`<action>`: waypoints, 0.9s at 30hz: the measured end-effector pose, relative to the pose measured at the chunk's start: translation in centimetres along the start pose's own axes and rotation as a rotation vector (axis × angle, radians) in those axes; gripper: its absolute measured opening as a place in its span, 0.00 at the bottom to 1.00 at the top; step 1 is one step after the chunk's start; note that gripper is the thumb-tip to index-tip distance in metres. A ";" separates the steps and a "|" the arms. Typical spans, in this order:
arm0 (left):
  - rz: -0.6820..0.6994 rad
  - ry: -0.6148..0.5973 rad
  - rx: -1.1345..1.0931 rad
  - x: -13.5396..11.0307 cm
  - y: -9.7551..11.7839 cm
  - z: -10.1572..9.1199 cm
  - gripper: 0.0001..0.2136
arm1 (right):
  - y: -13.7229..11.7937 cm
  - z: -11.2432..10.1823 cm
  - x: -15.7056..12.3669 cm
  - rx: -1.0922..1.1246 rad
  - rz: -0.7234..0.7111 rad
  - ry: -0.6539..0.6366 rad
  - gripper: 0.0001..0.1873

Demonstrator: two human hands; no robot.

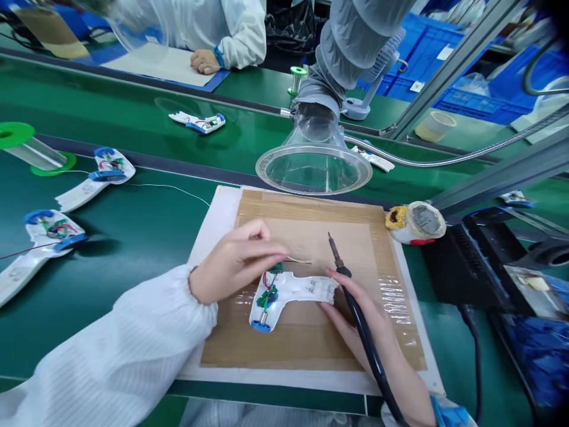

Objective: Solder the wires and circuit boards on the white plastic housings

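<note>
My left hand (235, 261) is pinched shut on a thin solder wire (299, 260), its end lying above a small green circuit board (276, 268). That board sits on an open white plastic device shell (291, 292) with a blue cap, resting on the brown taped work board (311, 338). My right hand (368, 323) grips a black soldering iron (344, 273), tip pointing up and away from me, fingertips touching the shell's right end.
A clear funnel-shaped fume hood (313, 163) hangs over the board's far edge. Similar white shells (95, 178) (38, 246) lie at left, near a green solder spool (26, 148). A sponge holder (415, 222) and black station (489, 261) stand right. Another person's hand (204, 61) rests across the belt.
</note>
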State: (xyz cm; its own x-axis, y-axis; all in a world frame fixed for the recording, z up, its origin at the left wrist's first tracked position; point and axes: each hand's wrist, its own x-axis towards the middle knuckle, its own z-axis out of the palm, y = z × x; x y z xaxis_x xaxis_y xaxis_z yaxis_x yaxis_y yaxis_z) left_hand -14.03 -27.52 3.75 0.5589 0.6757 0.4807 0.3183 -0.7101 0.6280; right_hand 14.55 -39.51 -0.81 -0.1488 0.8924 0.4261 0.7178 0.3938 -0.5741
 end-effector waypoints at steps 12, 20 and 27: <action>0.002 -0.047 -0.021 -1.1 0.5 2.5 0.07 | 0.1 0.0 -2.0 0.252 0.262 0.650 0.14; -0.047 -0.094 0.001 -1.3 0.4 2.5 0.06 | -0.9 -1.1 -2.1 0.221 0.104 0.281 0.08; -0.020 -0.096 0.009 -1.1 0.4 2.4 0.06 | -0.4 -0.8 -2.4 0.212 0.066 0.234 0.07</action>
State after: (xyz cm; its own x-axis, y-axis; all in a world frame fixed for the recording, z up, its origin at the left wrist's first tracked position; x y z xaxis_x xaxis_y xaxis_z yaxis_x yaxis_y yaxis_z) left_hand -12.71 -29.05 2.03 0.6233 0.6679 0.4068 0.3365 -0.6986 0.6315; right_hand 15.18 -42.02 -1.03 0.0719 0.8522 0.5182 0.5594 0.3957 -0.7284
